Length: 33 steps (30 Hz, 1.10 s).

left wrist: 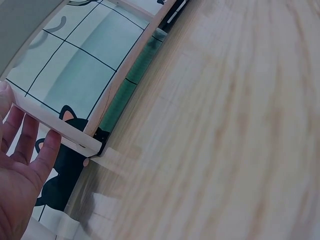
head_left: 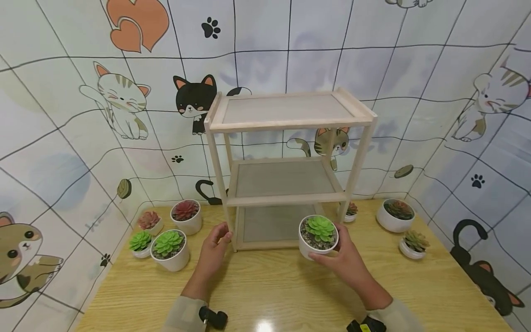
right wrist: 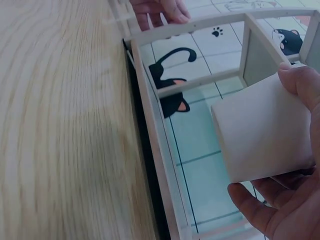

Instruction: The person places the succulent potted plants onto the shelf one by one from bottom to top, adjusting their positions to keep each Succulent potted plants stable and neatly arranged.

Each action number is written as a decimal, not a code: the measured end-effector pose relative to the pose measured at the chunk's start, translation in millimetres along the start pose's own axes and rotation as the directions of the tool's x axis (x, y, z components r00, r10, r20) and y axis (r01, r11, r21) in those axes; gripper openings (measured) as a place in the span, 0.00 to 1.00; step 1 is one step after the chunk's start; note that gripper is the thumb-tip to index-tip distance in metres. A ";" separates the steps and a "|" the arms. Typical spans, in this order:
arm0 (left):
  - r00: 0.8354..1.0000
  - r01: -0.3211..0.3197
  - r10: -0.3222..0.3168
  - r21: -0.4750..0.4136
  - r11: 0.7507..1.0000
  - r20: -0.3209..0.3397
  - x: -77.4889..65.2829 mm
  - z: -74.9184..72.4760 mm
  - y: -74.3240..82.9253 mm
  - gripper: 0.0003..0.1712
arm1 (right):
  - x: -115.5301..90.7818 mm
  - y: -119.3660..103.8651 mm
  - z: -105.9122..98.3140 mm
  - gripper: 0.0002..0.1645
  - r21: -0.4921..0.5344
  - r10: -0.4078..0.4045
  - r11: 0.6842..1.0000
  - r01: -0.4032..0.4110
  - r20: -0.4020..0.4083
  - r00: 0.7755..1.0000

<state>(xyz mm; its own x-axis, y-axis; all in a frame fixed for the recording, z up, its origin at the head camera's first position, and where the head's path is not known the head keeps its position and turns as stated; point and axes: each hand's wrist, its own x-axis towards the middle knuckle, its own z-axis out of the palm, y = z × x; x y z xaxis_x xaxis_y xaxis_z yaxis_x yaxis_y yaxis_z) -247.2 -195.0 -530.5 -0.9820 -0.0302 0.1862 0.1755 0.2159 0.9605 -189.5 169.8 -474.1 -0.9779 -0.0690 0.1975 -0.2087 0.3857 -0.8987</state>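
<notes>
A three-tier wooden shelf (head_left: pixel 286 125) with grey panels stands on the table. My right hand (head_left: pixel 346 260) grips a white pot (head_left: pixel 309 249) holding a green succulent (head_left: pixel 320 228). The pot is in front of the bottom tier's right part, held off the tabletop. In the right wrist view the thumb and fingers lie on opposite sides of the white pot (right wrist: pixel 265 130). My left hand (head_left: pixel 213 251) holds the shelf's left front post low down; its fingers (left wrist: pixel 45 155) touch that post in the left wrist view.
Left of the shelf stand several potted succulents, including a green one (head_left: pixel 169 246) and a dark red one (head_left: pixel 186 214). To the right are a wide white pot (head_left: pixel 394 221) and a small yellowish succulent (head_left: pixel 415 244). Another small pot (head_left: pixel 350 214) sits behind the right post. Cat-patterned walls enclose the wooden table (head_left: pixel 265 286).
</notes>
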 end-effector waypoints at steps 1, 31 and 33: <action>1.000 0.002 -0.002 0.000 1.000 0.001 -0.1 0.0 -0.4 0.20 | 0.8 -0.8 2.9 0.59 0.004 -0.004 1.000 0.004 0.003 1.000; 1.000 0.008 -0.008 -0.010 1.000 0.023 2.0 -1.7 -2.1 0.20 | 25.3 -8.2 78.0 0.60 0.091 0.035 0.995 -0.044 0.102 0.994; 1.000 0.001 -0.001 -0.009 1.000 0.022 2.2 -1.9 -3.2 0.20 | 25.6 -7.0 82.3 0.61 0.083 0.038 0.995 -0.046 0.099 0.994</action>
<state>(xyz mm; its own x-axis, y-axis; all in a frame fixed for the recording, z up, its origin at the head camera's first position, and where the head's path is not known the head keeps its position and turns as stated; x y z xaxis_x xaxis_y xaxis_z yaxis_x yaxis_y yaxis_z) -249.7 -197.6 -532.7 -0.9835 -0.0087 0.1808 0.1751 0.2073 0.9625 -214.2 89.7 -495.0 -0.9817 -0.1447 0.1239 -0.1640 0.3104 -0.9364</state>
